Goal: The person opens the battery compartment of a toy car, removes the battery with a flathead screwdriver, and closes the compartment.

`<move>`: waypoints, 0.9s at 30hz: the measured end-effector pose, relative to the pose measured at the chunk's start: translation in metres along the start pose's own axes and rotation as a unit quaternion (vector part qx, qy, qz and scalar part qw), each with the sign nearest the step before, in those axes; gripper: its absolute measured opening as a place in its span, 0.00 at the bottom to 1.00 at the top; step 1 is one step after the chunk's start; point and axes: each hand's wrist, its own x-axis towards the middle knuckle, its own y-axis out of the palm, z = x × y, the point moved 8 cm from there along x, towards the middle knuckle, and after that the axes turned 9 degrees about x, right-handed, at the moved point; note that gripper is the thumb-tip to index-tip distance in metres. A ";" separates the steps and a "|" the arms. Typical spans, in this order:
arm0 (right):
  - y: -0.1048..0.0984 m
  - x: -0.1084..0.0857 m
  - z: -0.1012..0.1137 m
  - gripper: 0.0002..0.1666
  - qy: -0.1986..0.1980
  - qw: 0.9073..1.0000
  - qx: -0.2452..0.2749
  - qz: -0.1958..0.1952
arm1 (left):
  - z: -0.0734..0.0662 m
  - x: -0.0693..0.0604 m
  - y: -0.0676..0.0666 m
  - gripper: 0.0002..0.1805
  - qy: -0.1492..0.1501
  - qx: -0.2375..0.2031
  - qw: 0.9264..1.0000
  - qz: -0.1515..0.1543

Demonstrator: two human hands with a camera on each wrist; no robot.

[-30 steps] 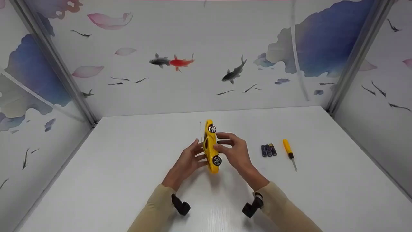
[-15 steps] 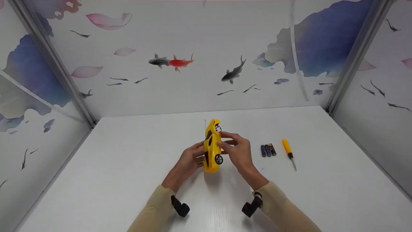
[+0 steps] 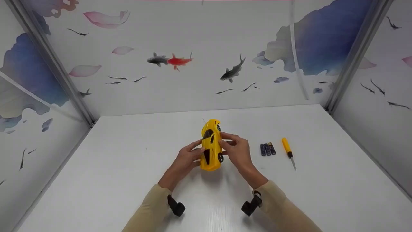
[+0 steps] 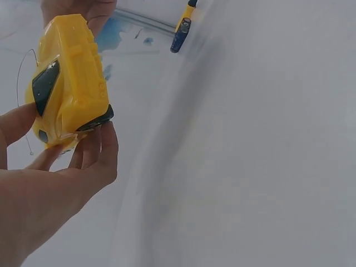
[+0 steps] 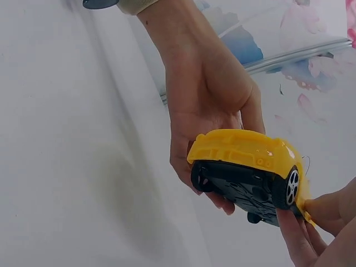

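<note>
A yellow toy car (image 3: 210,154) with dark windows and a thin wire antenna is held up above the white table between both hands. My left hand (image 3: 187,158) grips its left side, thumb on the roof side and fingers beneath, as the left wrist view shows. On the other side my right hand (image 3: 237,150) pinches the car near its wheels, thumb on the flank. In the right wrist view the car's black underside (image 5: 236,183) shows, along with a silver-spoked wheel (image 5: 292,186).
Right of the hands, several small dark batteries (image 3: 267,149) lie side by side on the white table (image 3: 128,180). Beyond them lies a screwdriver (image 3: 287,149) with a yellow handle, its tip toward the person. White printed panels (image 3: 199,93) enclose the table at the back and sides.
The toy car has rolled in the hands, from showing its side and wheels to showing more of its roof and windows. The left thumb has come onto the car's upper side.
</note>
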 end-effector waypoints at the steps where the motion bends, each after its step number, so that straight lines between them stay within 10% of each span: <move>1: 0.001 0.000 -0.001 0.22 0.007 1.000 -0.002 0.002 | 0.000 0.000 -0.001 0.37 0.002 0.009 1.000 -0.002; 27: 0.015 0.010 -0.036 0.39 0.081 0.985 -0.118 0.099 | -0.002 0.008 -0.025 0.34 -0.032 0.137 0.987 -0.079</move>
